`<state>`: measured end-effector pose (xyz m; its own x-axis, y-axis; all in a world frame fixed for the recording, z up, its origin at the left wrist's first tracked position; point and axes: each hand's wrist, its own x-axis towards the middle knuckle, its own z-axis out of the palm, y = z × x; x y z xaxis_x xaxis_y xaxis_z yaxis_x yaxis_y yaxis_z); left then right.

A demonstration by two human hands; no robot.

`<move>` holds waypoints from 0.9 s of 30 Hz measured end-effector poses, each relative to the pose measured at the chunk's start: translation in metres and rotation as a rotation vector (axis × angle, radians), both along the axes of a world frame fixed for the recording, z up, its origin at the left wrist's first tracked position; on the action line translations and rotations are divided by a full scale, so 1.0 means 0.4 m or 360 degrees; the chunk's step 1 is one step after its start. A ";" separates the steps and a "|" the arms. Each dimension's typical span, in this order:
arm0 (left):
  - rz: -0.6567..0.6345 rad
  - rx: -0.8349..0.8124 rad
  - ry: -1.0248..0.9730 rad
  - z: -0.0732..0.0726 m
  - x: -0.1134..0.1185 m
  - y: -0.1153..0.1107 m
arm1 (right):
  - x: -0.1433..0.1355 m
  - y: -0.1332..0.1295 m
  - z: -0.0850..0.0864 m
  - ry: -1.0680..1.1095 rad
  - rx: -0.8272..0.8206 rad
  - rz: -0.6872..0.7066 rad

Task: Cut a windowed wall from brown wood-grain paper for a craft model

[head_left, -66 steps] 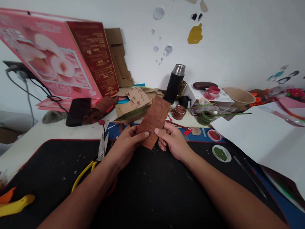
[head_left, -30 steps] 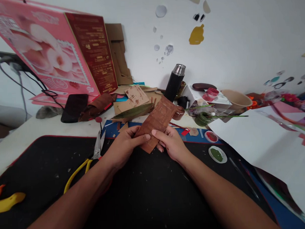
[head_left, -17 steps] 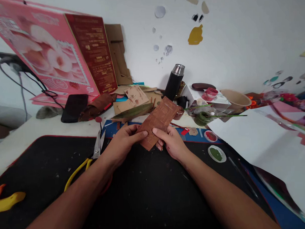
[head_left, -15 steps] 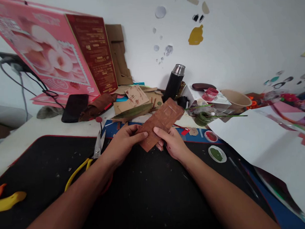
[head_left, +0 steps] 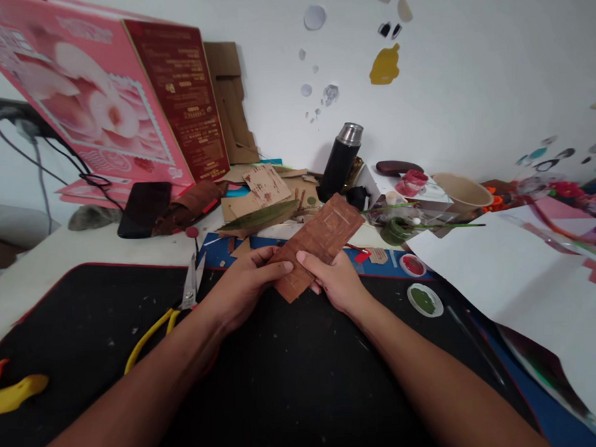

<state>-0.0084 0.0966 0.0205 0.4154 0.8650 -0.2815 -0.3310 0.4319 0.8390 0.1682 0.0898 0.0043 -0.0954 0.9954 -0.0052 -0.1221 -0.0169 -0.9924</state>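
Observation:
Both hands grip one flat, reddish-brown painted panel (head_left: 322, 232), which looks like cardboard and has raised rectangular shapes on its face. It is held slantwise above the black mat (head_left: 294, 380), its far end pointing up and right. My left hand (head_left: 253, 277) pinches the lower left edge, thumb on top and fingers underneath. My right hand (head_left: 336, 277) holds the right edge with its thumb lying on the face; the other fingers are mostly hidden below. Scissors (head_left: 187, 292) with yellow handles lie beside my left forearm, partly covered by it.
Behind the mat stand a black thermos (head_left: 342, 160), cardboard scraps (head_left: 267, 185) and a dried leaf (head_left: 261, 218). To the right are a green paint lid (head_left: 424, 300), a red paint lid (head_left: 413, 265) and white paper (head_left: 515, 274). A phone (head_left: 144, 209) leans near the pink box (head_left: 93, 107).
The panel has shifted slightly, its face tilting a little more toward me. Both hands keep their hold, and the thumbs have moved slightly. The camera view has shifted a little.

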 end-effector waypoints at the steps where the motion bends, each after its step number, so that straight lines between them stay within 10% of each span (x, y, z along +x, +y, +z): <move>1: 0.0002 -0.0010 -0.0011 -0.001 0.000 0.001 | 0.000 0.000 0.000 -0.0010 0.0003 0.0009; 27: -0.0074 0.0212 0.0162 -0.005 -0.009 0.008 | 0.015 0.006 -0.007 0.0156 -0.0043 0.0142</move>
